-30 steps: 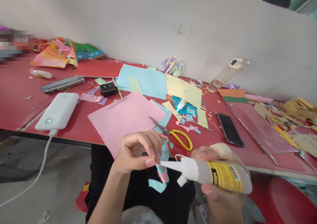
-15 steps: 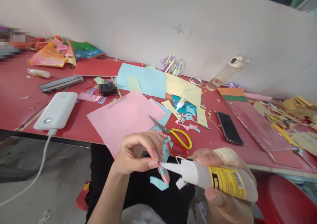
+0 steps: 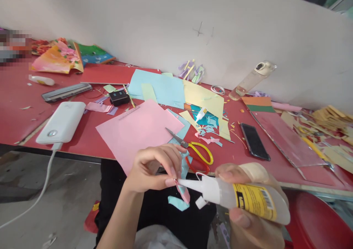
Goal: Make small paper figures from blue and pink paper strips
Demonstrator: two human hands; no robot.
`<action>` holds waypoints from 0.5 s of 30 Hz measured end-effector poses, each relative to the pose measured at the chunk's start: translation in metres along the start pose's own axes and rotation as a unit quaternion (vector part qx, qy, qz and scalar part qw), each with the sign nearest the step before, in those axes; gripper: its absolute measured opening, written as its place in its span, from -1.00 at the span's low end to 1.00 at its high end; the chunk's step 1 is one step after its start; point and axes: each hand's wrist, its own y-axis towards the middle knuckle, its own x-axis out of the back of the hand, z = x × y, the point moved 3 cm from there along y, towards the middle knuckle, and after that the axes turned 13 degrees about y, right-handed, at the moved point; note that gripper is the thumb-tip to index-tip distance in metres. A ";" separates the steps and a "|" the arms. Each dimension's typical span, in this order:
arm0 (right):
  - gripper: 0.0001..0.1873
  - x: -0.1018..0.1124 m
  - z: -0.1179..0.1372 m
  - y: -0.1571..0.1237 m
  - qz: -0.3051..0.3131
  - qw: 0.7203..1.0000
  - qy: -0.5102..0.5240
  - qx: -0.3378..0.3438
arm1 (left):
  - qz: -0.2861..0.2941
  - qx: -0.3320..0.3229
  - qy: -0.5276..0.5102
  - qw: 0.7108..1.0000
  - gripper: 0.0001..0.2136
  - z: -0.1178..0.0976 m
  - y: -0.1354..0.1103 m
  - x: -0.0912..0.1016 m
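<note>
"Folded paper strip [image 3: 184, 195], pink and pale blue: where is it?"

"In the air over the person's lap, just off the near edge of the red table [image 3: 227, 157]. It hangs slanting down from the left hand [image 3: 154, 168], and a pale blue paper tail [image 3: 178, 203] shows beside its lower end. I can't tell whether those 2 are joined."

"How is that hand gripping?"

"Thumb and forefinger are closed in a pinch on the top end of the strip, with no gap that I can see. The other fingers curl loosely above."

"And the right hand [image 3: 255, 227]?"

"Wrapped around a glue bottle [image 3: 248, 201], thumb on 1 side and fingers on the other, opened only as wide as the bottle. A tan wrap [image 3: 256, 172] covers part of 1 finger."

"Which way does the bottle point?"

"It lies nearly level, with its white nozzle [image 3: 191, 184] aimed left. The tip is right at the pinched end of the strip; whether it touches, I can't tell. A small white cap [image 3: 201, 202] hangs below the nozzle's base."

"What lies closest on the table?"

"Scissors [image 3: 188, 145] with 1 yellow and 1 red handle loop, blades partly over a pink sheet [image 3: 143, 127]. Farther right there's a phone [image 3: 254, 141]; well to the left, a white power bank [image 3: 62, 122] with a cable [image 3: 45, 188] plugged into its near end."
</note>
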 end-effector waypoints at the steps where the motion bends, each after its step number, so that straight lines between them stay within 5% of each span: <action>1: -0.68 0.000 0.001 -0.001 -0.003 1.000 0.017 0.004 | 0.000 -0.001 0.000 1.000 -0.81 0.000 0.000 0.000; 11: -0.72 -0.001 0.003 0.002 0.018 0.999 0.008 0.049 | -0.007 -0.010 0.006 1.000 -0.81 -0.001 0.001 0.001; 15: -0.74 0.001 0.007 0.003 0.015 1.000 0.014 0.006 | -0.009 -0.018 0.010 1.000 -0.81 0.000 0.002 0.001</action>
